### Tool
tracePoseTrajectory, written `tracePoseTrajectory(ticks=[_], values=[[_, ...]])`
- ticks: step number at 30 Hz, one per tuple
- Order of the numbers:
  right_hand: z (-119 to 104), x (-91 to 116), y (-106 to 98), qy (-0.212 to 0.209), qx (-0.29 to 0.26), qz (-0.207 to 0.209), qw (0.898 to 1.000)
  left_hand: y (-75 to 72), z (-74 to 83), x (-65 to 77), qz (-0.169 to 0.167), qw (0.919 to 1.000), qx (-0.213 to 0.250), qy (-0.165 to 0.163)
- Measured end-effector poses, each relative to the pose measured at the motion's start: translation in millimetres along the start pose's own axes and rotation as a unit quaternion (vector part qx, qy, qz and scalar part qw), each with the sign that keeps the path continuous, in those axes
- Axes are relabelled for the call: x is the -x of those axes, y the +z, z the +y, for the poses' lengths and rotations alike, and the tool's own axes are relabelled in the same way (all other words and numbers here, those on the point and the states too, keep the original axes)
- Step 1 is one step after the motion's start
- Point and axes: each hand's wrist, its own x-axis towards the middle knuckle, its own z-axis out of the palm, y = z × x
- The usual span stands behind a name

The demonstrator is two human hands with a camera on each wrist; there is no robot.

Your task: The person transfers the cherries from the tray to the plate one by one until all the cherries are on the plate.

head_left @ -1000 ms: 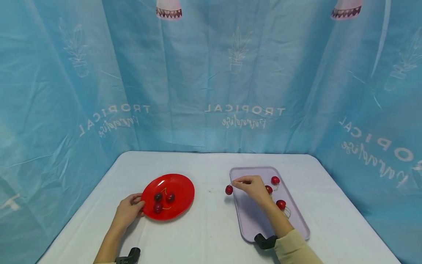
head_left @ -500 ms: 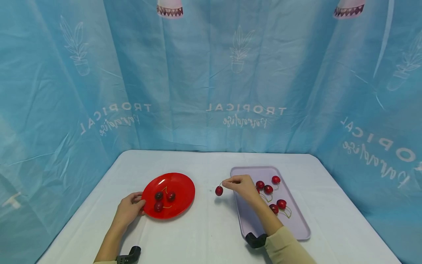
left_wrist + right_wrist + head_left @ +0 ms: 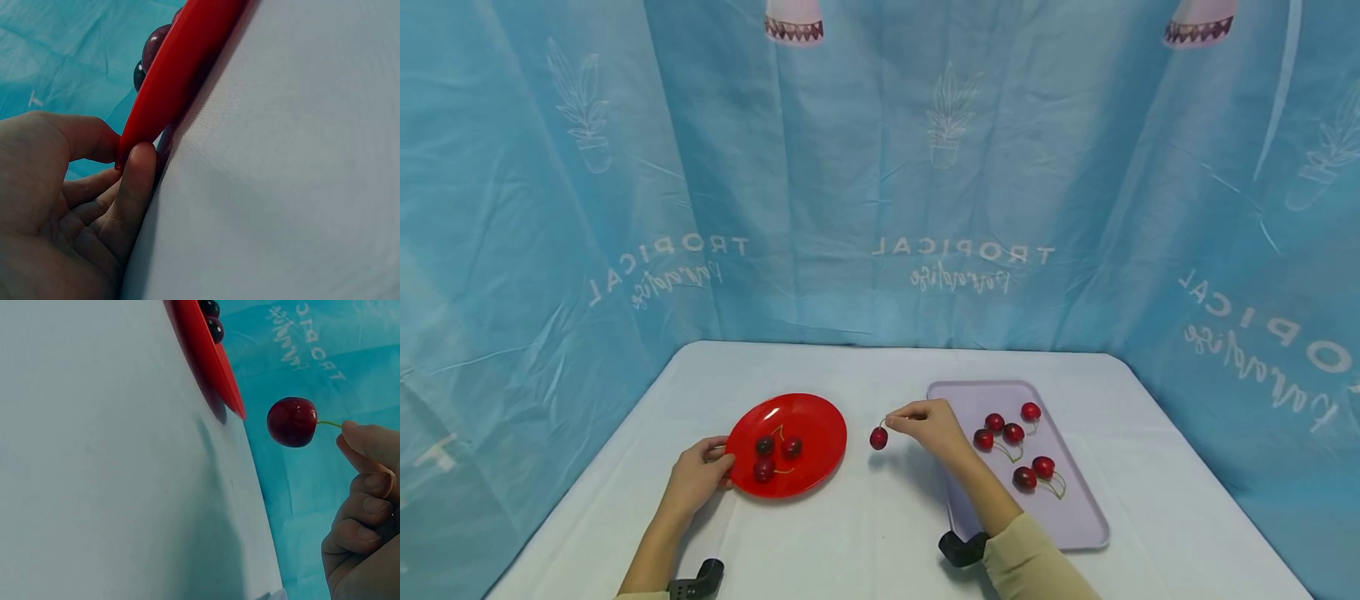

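Observation:
A dark red cherry [image 3: 292,422] hangs by its green stem from the thumb and fingertip of my right hand [image 3: 931,431], above the table between plate and tray. On the left, my left hand [image 3: 694,477] pinches the rim of a red plate [image 3: 820,417]; the left wrist view shows the thumb on the upper side and a finger [image 3: 139,172] underneath. Several cherries [image 3: 792,447] lie on that plate, some with stems. The lilac tray [image 3: 1067,525] at the right bears several more stemmed cherries [image 3: 1025,478], and my right forearm crosses over its left edge.
A white-covered table [image 3: 865,533] carries both plate and tray. Blue printed curtains [image 3: 880,167] stand behind it and along both sides. Black camera mounts [image 3: 962,550] sit on both wrists.
My right hand has moved left with the cherry, away from the tray and towards the plate, uncovering more cherries on the tray. The left hand keeps its hold on the plate.

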Motion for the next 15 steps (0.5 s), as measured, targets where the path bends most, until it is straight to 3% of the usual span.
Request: tracePoseTrajectory(ticks=[15], values=[[-5,-3,22,0.023,-0.02,-0.009,1.0,0.6,-1.7,-0.5,0.002,1.0,0.006,0.0]])
